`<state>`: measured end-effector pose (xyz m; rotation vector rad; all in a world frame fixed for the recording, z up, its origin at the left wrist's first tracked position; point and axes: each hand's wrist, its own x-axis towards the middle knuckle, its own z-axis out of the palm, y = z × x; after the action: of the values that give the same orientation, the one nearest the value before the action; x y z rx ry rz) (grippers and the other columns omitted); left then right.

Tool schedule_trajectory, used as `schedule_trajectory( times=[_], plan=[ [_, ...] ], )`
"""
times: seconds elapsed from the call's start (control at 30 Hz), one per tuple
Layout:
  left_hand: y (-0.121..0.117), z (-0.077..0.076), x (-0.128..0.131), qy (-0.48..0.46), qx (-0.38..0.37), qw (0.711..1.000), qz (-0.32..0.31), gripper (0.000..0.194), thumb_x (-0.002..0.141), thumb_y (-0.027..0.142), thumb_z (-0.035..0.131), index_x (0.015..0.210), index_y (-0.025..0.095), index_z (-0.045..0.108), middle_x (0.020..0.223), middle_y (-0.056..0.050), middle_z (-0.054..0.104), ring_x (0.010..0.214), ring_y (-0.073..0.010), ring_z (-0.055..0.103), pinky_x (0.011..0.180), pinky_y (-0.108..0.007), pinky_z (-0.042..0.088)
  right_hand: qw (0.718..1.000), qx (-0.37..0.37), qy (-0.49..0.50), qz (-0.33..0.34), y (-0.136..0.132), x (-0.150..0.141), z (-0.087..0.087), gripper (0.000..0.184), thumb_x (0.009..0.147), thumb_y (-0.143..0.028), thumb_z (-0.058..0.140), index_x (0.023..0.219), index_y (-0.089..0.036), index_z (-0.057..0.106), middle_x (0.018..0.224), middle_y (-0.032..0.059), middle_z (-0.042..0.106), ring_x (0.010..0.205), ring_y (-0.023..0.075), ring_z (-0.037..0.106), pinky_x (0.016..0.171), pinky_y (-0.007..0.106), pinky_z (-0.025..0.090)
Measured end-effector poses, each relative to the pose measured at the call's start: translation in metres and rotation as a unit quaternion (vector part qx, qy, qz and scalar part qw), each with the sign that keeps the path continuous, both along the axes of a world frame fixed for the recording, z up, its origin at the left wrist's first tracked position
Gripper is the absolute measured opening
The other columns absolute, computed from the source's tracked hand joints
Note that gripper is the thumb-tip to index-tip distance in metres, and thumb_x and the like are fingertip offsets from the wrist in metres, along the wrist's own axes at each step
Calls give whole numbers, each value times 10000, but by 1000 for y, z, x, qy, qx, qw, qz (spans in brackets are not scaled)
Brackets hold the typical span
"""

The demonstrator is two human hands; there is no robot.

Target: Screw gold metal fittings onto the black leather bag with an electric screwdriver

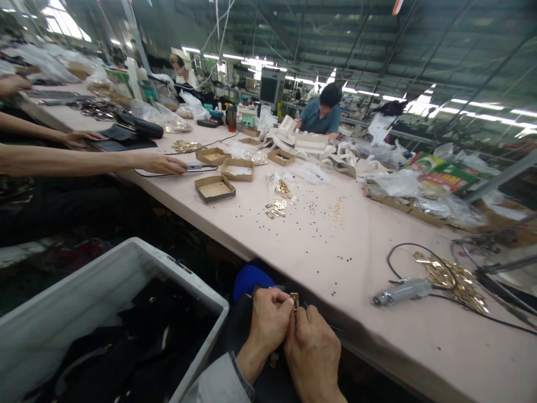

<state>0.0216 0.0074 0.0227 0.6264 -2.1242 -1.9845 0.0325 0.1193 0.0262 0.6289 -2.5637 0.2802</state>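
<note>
My left hand [268,318] is closed in a pinch, thumb and forefinger on a small gold-coloured metal fitting [295,298]. Right beside it, my right hand [312,348] is closed too, its fingertips curled at the lower end of the same fitting. Both hands are over my lap, just in front of the table edge. Dark material [235,330] lies beneath them, mostly covered. Similar gold fittings [277,208] lie in a small heap on the table, with tiny dark pieces [312,207] scattered around.
A grey power screwdriver [403,292] with a cable lies at right beside a pile of gold fittings [459,282]. A white crate [168,268] holding dark items stands at left. Cardboard trays [215,188] sit mid-table. A co-worker's hand [161,164] reaches in from the left.
</note>
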Motion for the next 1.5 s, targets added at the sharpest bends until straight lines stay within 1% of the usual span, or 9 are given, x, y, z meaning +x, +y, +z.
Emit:
schedule_trajectory(
  times=[0.17, 0.27, 0.43, 0.8, 0.97, 1.1, 1.27, 1.4, 1.5],
  plan=[
    [1, 0, 2, 3, -3, 1000, -7, 192, 758, 251, 648, 709, 117, 776, 705, -118, 777, 660, -243, 722, 598, -289, 511, 1000, -22, -17, 10, 0, -2, -6, 253, 980, -79, 457, 845, -170, 651, 759, 81, 586, 667, 210, 540, 638, 313, 360],
    [1, -2, 2, 9, 40, 999, -6, 197, 753, 268, 660, 732, 106, 772, 716, -129, 781, 649, -244, 726, 587, -289, 518, 994, -77, -70, 28, 8, -8, -5, 250, 1000, -149, 475, 823, -177, 649, 745, 63, 585, 637, 190, 544, 613, 306, 343],
    [-2, -10, 0, 11, 93, 996, -3, 217, 730, 277, 703, 778, 85, 793, 735, -144, 788, 630, -228, 712, 607, -292, 531, 947, -216, -222, 91, 27, -21, 4, 252, 1002, -263, 543, 802, -188, 677, 731, 27, 600, 603, 153, 551, 587, 279, 353],
    [-5, -16, -1, 2, 99, 995, 4, 159, 713, 242, 697, 676, 106, 770, 635, -94, 739, 556, -171, 630, 532, -245, 439, 906, -223, -333, 137, 36, -33, 11, 247, 987, -232, 555, 789, -187, 695, 717, -2, 528, 644, 151, 529, 607, 274, 347],
    [-5, -20, -3, 3, 116, 993, 3, 131, 696, 216, 686, 645, 118, 757, 609, -80, 725, 532, -156, 601, 506, -235, 410, 919, -205, -294, 164, 35, -35, 7, 231, 984, -208, 558, 811, -185, 708, 696, -9, 510, 615, 141, 506, 599, 272, 339],
    [-4, -20, -6, -10, 94, 995, 1, 143, 684, 203, 662, 609, 120, 752, 583, -80, 715, 521, -157, 597, 508, -238, 406, 930, -203, -262, 161, 31, -36, 1, 259, 998, -200, 524, 820, -179, 711, 704, 9, 540, 630, 149, 527, 610, 276, 351],
    [-1, -22, -5, -2, 69, 997, -25, 206, 726, 271, 665, 625, 117, 757, 608, -101, 734, 575, -197, 643, 563, -268, 444, 947, -185, -218, 146, 33, -35, -10, 280, 972, -155, 493, 771, -184, 685, 722, 30, 596, 659, 159, 598, 612, 267, 385],
    [0, -21, -8, 7, 62, 997, -47, 206, 685, 314, 714, 682, 117, 774, 675, -109, 763, 645, -230, 682, 611, -286, 480, 962, -182, -142, 143, 34, -40, -24, 259, 921, -133, 488, 770, -195, 689, 714, 36, 620, 647, 173, 633, 589, 264, 410],
    [3, -12, -7, 9, 58, 998, -37, 221, 671, 337, 717, 672, 119, 759, 635, -92, 739, 609, -222, 668, 583, -282, 468, 954, -214, -154, 139, 39, -37, -16, 249, 923, -168, 517, 780, -202, 718, 711, 35, 644, 645, 176, 646, 600, 264, 452]
  ],
)
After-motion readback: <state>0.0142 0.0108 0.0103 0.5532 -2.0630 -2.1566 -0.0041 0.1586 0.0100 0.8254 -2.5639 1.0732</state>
